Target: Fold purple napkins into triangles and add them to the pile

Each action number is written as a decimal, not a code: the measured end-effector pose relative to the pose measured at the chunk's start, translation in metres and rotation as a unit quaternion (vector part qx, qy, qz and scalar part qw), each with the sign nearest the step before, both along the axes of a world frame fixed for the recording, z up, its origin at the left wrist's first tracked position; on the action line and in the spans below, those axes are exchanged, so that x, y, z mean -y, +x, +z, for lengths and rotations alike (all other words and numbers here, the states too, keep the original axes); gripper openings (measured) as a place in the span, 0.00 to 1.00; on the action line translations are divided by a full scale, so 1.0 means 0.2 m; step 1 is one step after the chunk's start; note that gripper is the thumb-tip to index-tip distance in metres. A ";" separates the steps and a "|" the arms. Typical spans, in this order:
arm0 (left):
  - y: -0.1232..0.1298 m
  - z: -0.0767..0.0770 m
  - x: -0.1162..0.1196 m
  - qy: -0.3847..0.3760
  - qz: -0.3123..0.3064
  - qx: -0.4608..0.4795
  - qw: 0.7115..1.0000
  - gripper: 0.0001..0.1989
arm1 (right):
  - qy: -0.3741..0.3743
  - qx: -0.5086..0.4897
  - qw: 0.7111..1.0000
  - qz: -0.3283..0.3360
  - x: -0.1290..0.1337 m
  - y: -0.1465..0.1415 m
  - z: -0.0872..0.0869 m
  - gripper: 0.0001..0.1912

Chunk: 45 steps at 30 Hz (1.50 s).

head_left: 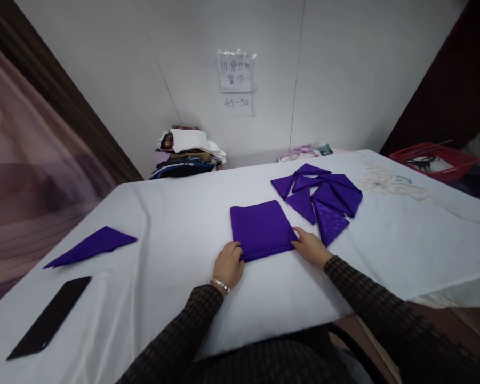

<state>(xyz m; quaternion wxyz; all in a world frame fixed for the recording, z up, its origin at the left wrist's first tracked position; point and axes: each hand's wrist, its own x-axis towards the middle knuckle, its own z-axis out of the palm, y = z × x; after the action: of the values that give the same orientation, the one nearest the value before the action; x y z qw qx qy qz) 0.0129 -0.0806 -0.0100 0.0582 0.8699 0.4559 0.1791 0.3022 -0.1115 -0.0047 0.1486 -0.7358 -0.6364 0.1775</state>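
Observation:
A purple cloth napkin (263, 229), folded into a square, lies flat on the white tablecloth (184, 234) in front of me. My left hand (228, 264) is at its near left corner, fingers closed on the edge. At the near right corner, my right hand (310, 247) pinches the fabric between thumb and fingers. Just beyond my right hand lie several purple napkins folded into triangles (301, 204), some overlapping. Another folded purple napkin (92, 246) rests alone at the left of the table.
A dark flat slab (50, 317) lies at the table's near left. Stacked folded clothes (188, 152) stand by the wall, with more fabric (300, 153) to their right. A red basket (436, 161) sits beyond the right edge. Paper signs (237, 80) hang on the wall.

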 end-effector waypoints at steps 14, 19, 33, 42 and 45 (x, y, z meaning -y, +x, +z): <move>-0.03 0.02 0.03 -0.021 0.051 0.003 0.998 0.06 | 0.029 0.071 0.996 0.042 0.03 -0.03 0.01 0.11; -0.06 0.01 0.06 -0.017 -0.005 0.049 0.999 0.10 | 0.070 0.054 0.992 0.091 0.09 0.02 0.01 0.16; -0.08 0.01 0.06 -0.016 -0.034 0.018 0.999 0.08 | 0.145 0.026 0.940 0.308 0.17 -0.11 -0.05 0.27; -0.12 0.02 0.05 -0.007 -0.066 -0.021 0.998 0.11 | 0.139 -0.025 0.958 0.250 0.18 -0.05 -0.06 0.27; -0.12 0.02 0.05 -0.002 -0.073 -0.033 0.997 0.11 | 0.158 -0.036 0.960 0.228 0.17 0.00 -0.08 0.22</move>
<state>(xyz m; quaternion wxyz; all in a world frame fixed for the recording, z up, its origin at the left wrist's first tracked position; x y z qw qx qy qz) -0.0105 -0.0902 -0.0055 0.0577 0.9063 0.3932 0.1442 0.3023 -0.1454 -0.0208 0.2409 -0.5314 -0.8017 0.1302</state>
